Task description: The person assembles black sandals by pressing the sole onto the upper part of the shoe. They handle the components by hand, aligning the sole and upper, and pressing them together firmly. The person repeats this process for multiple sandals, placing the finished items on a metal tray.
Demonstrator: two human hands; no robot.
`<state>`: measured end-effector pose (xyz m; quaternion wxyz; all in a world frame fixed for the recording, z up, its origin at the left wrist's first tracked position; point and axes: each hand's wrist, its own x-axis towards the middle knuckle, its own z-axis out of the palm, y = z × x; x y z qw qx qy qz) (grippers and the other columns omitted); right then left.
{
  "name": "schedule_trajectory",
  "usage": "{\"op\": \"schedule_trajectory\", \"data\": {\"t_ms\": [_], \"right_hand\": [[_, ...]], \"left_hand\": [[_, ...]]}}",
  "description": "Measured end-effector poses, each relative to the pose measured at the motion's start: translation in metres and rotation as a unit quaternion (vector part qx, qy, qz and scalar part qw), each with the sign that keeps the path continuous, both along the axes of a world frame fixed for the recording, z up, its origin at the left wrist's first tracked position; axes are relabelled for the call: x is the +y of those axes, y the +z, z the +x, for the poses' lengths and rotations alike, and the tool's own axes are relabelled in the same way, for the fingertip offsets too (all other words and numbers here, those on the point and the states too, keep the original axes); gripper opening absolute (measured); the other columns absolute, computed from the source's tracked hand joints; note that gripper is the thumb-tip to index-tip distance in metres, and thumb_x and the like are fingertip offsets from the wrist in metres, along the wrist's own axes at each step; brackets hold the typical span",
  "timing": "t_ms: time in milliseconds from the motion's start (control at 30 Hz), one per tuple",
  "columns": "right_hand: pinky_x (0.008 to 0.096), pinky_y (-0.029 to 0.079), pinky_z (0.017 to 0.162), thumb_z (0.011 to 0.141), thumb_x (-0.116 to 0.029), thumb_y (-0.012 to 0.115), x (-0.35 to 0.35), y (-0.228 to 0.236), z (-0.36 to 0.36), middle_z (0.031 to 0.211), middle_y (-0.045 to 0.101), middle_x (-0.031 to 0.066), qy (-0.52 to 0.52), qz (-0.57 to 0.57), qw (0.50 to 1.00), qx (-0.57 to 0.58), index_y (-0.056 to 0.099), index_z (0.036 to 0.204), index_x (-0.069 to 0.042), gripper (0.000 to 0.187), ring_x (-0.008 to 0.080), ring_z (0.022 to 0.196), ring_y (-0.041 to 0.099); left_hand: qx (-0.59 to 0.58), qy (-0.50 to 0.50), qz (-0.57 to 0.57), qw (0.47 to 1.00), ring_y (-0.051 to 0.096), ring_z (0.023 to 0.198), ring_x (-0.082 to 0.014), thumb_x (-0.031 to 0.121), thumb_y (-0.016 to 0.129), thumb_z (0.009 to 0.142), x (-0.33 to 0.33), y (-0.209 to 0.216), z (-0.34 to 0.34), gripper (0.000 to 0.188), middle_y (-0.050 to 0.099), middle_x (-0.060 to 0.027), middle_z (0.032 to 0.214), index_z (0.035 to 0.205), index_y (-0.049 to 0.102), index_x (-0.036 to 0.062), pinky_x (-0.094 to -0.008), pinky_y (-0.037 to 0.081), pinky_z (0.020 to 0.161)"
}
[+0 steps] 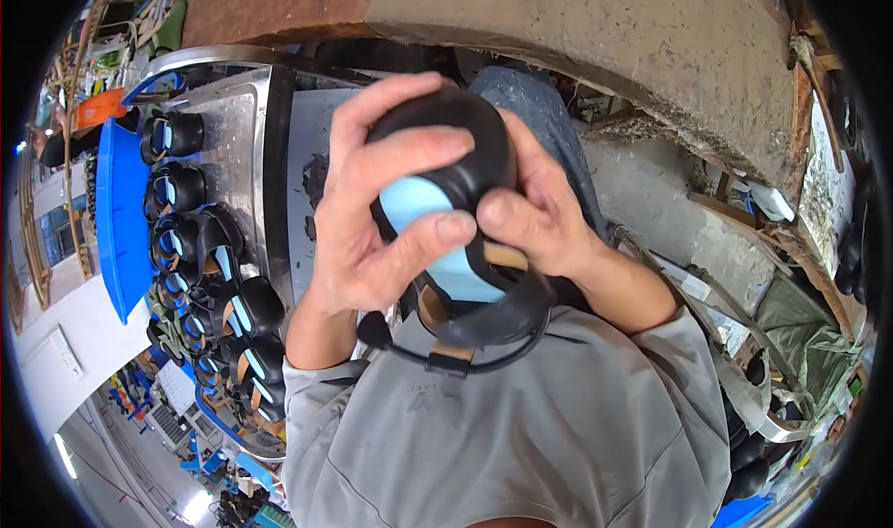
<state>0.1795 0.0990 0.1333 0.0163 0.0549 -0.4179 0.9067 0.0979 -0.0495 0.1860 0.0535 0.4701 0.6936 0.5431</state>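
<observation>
Between my two hands is a black closed-toe sandal [446,109] with a rounded toe, a light blue insole and tan lining. A black back strap with a small buckle hangs from it toward my shirt. My left hand [367,193] wraps the toe from the left, its fingers over the black cap and its thumb at the insole's edge. On the right side, my right hand [544,221] grips the sandal with its thumb pressed near the opening; its other fingers are partly hidden behind the toe.
At the left, several similar sandals [256,305] stand in rows on a metal-edged tray [246,123]. A blue plastic bin [121,221] is beyond them. A worn bench edge [577,16] crosses the far side. Green cloth [791,314] and clutter lie to the right.
</observation>
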Motion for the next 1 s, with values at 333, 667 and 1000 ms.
{"op": "schedule_trajectory", "data": {"t_ms": [333,667,1000], "right_hand": [[0.0298,0.046,0.092,0.085,-0.028,0.067,0.051,0.032,-0.026,0.111,0.061,0.0108,-0.074,0.04,0.996,-0.001,0.047,0.13,-0.001,0.056,0.0175,0.102,0.06],[0.042,0.043,0.1,0.085,-0.055,0.058,0.037,0.008,-0.018,0.137,0.04,0.0271,0.023,0.042,0.999,0.001,0.035,0.138,-0.003,0.078,0.0338,0.123,0.047],[0.0375,0.033,0.106,0.064,-0.037,0.085,0.06,0.1,-0.025,0.138,0.042,0.0171,0.175,0.39,0.902,-0.057,0.024,0.144,0.002,0.108,0.0257,0.129,0.042]], "left_hand": [[-0.528,-0.093,0.13,0.834,0.048,0.123,-0.0284,0.025,0.061,0.089,-0.018,-0.012,0.023,0.063,0.043,-0.0166,0.134,0.138,0.032,-0.0023,-0.0419,0.036,0.105],[-0.572,-0.156,0.046,0.804,0.042,0.127,-0.0222,0.013,0.066,0.088,-0.031,-0.015,0.065,0.063,0.046,-0.0161,0.133,0.137,0.032,-0.0063,-0.0332,0.03,0.106],[-0.472,-0.113,0.01,0.874,0.039,0.128,-0.0213,0.013,0.066,0.087,-0.032,0.004,0.068,0.066,0.043,-0.0152,0.134,0.139,0.029,-0.0035,-0.0349,0.028,0.107]]}}
